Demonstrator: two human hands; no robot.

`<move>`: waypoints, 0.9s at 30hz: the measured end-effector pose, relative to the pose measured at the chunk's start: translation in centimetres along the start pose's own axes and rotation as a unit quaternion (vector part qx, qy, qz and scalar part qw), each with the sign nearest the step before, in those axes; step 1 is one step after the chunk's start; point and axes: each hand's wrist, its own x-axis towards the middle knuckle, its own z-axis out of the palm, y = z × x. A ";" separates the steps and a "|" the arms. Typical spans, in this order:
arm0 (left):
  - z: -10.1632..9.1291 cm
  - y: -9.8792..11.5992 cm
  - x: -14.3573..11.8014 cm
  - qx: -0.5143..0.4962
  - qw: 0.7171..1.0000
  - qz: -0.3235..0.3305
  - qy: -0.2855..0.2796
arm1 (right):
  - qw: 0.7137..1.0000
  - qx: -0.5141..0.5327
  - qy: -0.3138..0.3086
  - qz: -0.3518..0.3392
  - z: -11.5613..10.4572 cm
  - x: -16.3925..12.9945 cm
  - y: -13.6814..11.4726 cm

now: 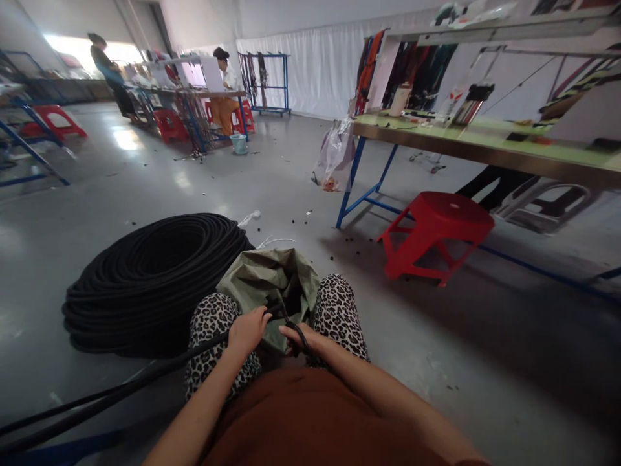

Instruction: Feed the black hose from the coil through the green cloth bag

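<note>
Hands over green sack point(264, 278): left hand point(248, 330) grips black hose point(121, 388); right hand point(298, 336) pinches hose end.

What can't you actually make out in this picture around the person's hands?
- Head view: inside of the green bag, dark and folded over.
- What the right hand grips: a small black loop, too small to identify.
- Far end of the black cable under the left hand: cut off by the left edge.
</note>
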 end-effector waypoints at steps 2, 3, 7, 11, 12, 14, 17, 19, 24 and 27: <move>-0.1 0.0 0.0 -0.001 1.000 -0.002 -0.008 | 1.000 -0.015 -0.002 -0.005 0.0 -0.2 -0.2; -0.1 0.0 0.0 -0.002 1.000 -0.002 -0.010 | 1.000 -0.019 -0.003 -0.008 0.0 -0.3 -0.2; -0.1 -0.1 -0.1 0.001 1.000 0.001 -0.016 | 1.000 -0.017 0.000 -0.014 0.0 -0.2 -0.3; -0.1 0.0 -0.2 0.004 1.000 0.004 -0.023 | 1.000 -0.020 0.010 0.005 0.2 0.1 -0.2; -0.1 0.0 -0.2 0.003 1.000 0.004 -0.026 | 1.000 -0.018 0.014 0.008 0.2 0.1 -0.2; -0.1 -0.1 -0.1 0.001 0.999 0.003 -0.032 | 1.000 -0.016 0.022 0.015 0.3 0.1 -0.2; 0.1 -0.2 -0.1 -0.003 0.999 0.007 -0.040 | 0.999 -0.019 0.024 0.024 0.3 0.1 -0.3; 0.2 -0.3 -0.1 -0.005 0.999 0.014 -0.041 | 0.999 -0.022 0.023 0.027 0.3 0.2 -0.3; 0.3 -0.6 -0.1 -0.017 0.999 0.019 -0.045 | 0.999 -0.043 0.022 0.021 0.1 0.5 0.0; 0.4 -0.7 0.0 -0.024 0.998 0.020 -0.051 | 0.999 -0.037 0.028 0.011 0.1 0.7 0.3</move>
